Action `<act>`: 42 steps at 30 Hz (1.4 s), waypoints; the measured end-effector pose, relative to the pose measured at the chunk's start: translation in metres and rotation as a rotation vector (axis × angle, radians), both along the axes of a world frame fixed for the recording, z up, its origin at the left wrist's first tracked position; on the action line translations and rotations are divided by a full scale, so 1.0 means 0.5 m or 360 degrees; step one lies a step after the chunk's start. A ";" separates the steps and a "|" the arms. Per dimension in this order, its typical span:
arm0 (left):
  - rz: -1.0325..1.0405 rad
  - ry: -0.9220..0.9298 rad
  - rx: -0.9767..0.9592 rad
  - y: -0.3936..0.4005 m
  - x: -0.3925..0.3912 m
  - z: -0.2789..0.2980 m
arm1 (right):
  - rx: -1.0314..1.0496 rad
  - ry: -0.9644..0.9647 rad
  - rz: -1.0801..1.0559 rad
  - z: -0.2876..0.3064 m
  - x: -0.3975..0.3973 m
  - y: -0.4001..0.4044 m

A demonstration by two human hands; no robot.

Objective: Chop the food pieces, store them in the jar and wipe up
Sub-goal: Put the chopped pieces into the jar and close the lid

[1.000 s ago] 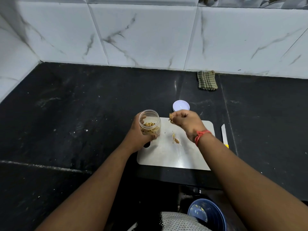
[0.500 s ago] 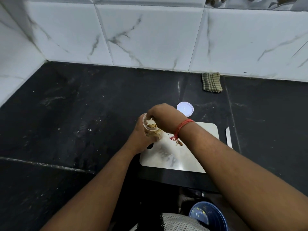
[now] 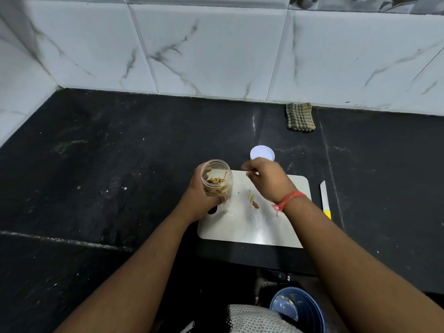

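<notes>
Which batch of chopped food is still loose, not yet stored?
The small pile on the cutting board, below the right hand. The other batch sits inside the clear jar gripped by the left hand.

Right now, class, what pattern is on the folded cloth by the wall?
The cloth has an olive-green and dark check pattern, seen in the head view.

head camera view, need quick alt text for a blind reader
A left hand grips an open clear plastic jar of chopped yellowish food over a white rectangular cutting board on a black counter, while the right hand hovers beside it. A few scraps lie on the board; a white round lid, knife and checked cloth lie nearby.
</notes>
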State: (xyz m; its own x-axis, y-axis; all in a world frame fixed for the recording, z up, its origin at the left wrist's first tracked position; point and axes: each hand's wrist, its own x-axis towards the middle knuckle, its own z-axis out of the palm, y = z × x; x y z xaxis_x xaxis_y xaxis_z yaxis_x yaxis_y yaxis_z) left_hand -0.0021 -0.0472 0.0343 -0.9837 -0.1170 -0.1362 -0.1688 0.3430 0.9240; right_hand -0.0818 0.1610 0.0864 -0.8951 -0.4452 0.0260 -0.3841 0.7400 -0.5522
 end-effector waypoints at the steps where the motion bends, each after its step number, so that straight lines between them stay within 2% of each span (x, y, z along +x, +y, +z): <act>1: -0.0008 -0.0008 -0.0012 0.000 0.000 -0.002 | 0.0116 -0.0050 0.0063 -0.027 0.007 0.023; 5: -0.0019 -0.0023 -0.0047 -0.002 -0.001 -0.005 | 0.0407 -0.0055 0.0414 -0.093 0.035 0.060; 8: -0.0017 -0.0029 -0.0046 -0.002 -0.002 -0.008 | 0.0578 0.0109 0.0554 -0.109 0.051 0.056; 10: -0.0015 -0.0024 -0.0052 -0.002 -0.001 -0.008 | 0.0577 0.0213 0.0575 -0.119 0.060 0.058; 15: -0.0007 -0.0017 -0.0048 -0.001 -0.001 -0.007 | 0.0432 0.0417 0.0496 -0.140 0.078 0.073; 19: -0.0007 -0.0020 -0.0051 0.000 0.000 -0.005 | 0.0422 0.0448 0.0431 -0.136 0.081 0.065; 25: -0.0006 -0.0020 -0.0070 0.003 0.000 -0.004 | 0.0302 0.0172 0.0218 -0.135 0.067 0.050; 34: 0.0003 -0.0029 -0.0074 0.000 0.000 -0.010 | 0.0275 0.0044 0.0086 -0.133 0.078 0.039; 36: -0.0002 -0.0035 -0.0067 0.000 0.000 -0.008 | 0.0146 -0.0022 -0.0007 -0.119 0.076 0.036; 40: -0.0008 -0.0019 -0.0083 0.003 0.003 0.000 | -0.0509 -0.0243 -0.0439 -0.057 0.054 0.013; 42: -0.0005 0.0003 -0.0098 0.004 0.002 0.001 | -0.0702 -0.0240 -0.0487 -0.011 0.038 -0.010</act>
State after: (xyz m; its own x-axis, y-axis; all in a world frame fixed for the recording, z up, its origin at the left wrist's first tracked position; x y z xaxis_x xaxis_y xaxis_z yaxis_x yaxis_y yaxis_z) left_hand -0.0009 -0.0451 0.0346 -0.9844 -0.1217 -0.1272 -0.1659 0.3996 0.9015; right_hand -0.0627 0.1560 0.0811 -0.9900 -0.1406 0.0123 -0.0806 0.4918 -0.8670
